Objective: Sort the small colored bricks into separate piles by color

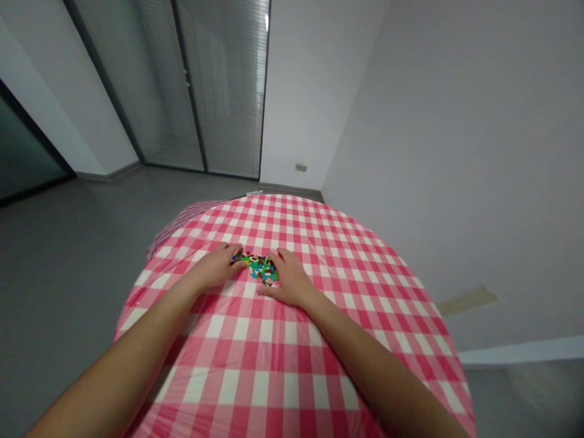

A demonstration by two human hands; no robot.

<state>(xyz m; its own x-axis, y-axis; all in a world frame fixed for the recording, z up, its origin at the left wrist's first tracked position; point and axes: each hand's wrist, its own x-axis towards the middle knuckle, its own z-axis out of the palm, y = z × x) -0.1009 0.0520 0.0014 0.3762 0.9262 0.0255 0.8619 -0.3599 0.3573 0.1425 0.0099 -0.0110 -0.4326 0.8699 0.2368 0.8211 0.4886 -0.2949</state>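
A pile of small multicoloured pieces (261, 269), blue, green, dark and yellow, lies on the tablecloth; they look like tiny building bricks, but are too small to name surely. At the pile's left edge my left hand (219, 265) rests with thumb and fingers apart, touching some pieces. My right hand (291, 278) curves around the right side, its thumb stretched toward the near edge and its fingers at the far side. Neither hand is closed on a piece that I can see. A few pieces lie loose just beyond the pile.
The red-and-white checked tablecloth (274, 353) covers a round table. Beyond its far edge sits a white power strip (254, 193). A glass partition with blinds (223, 91) stands behind, a plain wall (456, 152) runs along the right, and grey floor (68, 274) lies at the left.
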